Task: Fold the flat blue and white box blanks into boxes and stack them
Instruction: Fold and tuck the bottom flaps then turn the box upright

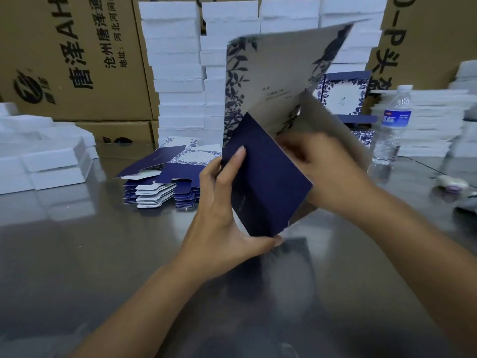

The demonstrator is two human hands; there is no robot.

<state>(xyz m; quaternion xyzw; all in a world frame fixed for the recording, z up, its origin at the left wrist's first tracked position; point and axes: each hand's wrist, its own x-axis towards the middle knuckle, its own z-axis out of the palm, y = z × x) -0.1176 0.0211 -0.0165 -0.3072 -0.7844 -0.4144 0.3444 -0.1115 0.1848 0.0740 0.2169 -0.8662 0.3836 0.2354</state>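
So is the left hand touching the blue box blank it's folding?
Touching. The head view shows the left hand gripping the box blank: thumb under its lower corner, a fingertip on the dark blue panel.

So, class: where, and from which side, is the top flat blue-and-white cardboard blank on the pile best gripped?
On the top blank, probably pinch the dark blue flap from the left: it juts past the pile of blanks, edge lifted, leaving room beneath.

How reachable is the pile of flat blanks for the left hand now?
Probably yes once freed: the left hand grips the half-folded blank, but the pile lies close beyond it, nothing between.
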